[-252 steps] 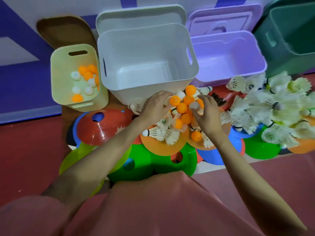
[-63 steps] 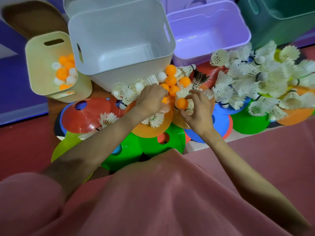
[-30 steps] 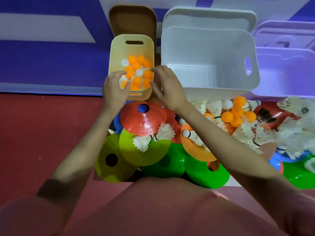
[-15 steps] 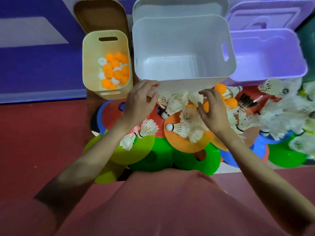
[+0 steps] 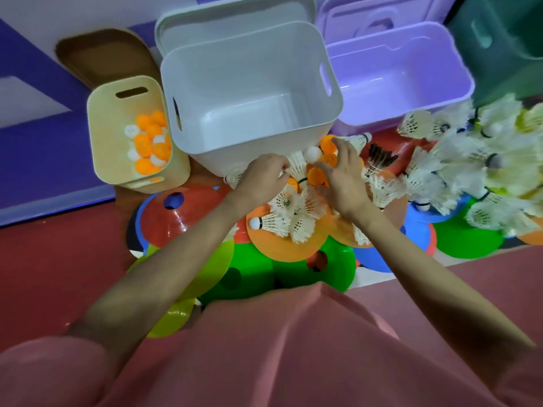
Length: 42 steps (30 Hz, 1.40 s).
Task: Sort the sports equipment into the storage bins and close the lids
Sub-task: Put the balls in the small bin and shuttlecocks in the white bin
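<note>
- Head view: the left hand (image 5: pixel 266 179) curls its fingers into the heap of shuttlecocks (image 5: pixel 289 207) and balls (image 5: pixel 316 175) in front of the white bin (image 5: pixel 249 92); whether it pinches anything I cannot tell.
- The right hand (image 5: pixel 342 174) lies spread, fingers relaxed, over the orange balls.
- The yellow bin (image 5: pixel 132 130) on the left holds orange and white balls.
- The purple bin (image 5: pixel 405 80) stands right of the white one.

I look down on what reads as an indoor sports hall or gym store corner: red court-style flooring (image 5: pixel 53 268) meets a wall painted in purple and white bands (image 5: pixel 38 118), with flat training cones (image 5: pixel 182 212), heaped shuttlecocks (image 5: pixel 476 168) and table-tennis balls (image 5: pixel 147 142) spread before open plastic storage bins (image 5: pixel 249 92).
</note>
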Tool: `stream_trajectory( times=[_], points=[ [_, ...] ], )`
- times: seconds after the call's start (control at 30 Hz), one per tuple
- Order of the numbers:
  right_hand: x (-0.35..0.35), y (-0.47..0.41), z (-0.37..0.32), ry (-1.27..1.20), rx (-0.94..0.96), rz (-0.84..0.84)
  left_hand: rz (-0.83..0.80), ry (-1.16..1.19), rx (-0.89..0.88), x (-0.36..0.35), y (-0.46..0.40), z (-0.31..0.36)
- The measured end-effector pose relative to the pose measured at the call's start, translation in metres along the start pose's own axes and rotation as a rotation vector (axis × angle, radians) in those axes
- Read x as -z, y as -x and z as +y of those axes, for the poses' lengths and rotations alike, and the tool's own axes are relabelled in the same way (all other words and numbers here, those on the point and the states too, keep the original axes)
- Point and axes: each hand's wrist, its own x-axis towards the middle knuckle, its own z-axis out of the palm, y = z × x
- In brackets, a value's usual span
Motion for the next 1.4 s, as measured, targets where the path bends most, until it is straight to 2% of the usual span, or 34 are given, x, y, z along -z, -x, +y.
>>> stream_trajectory(
  times=[0.13,0.23,0.6,0.77,0.93,1.0,1.23,1.4],
  points=[
    [-0.001,-0.001,0.002,-0.006,0.011,0.013,-0.133,-0.126,0.08,-0.012,-0.021,0.011],
    [0.0,0.001,0.004,-0.034,0.019,0.039,-0.142,-0.194,0.2,-0.019,-0.034,0.018],
    [0.006,0.03,0.019,-0.23,0.026,0.113,-0.227,-0.424,0.375,-0.031,-0.052,0.053],
    [0.011,0.037,0.018,-0.275,-0.001,0.155,-0.222,-0.429,0.382,-0.029,-0.049,0.052],
    [0.016,0.038,0.015,-0.276,-0.026,0.156,-0.204,-0.308,0.391,-0.018,-0.043,0.049],
    [0.018,0.039,0.013,-0.288,-0.037,0.174,-0.169,-0.235,0.38,-0.011,-0.038,0.046],
    [0.03,0.041,-0.008,-0.414,-0.02,0.254,0.158,0.075,0.236,0.014,0.005,0.02],
    [0.037,0.025,-0.051,-0.509,0.11,0.212,0.351,0.321,0.31,0.038,0.056,-0.022]
  ],
)
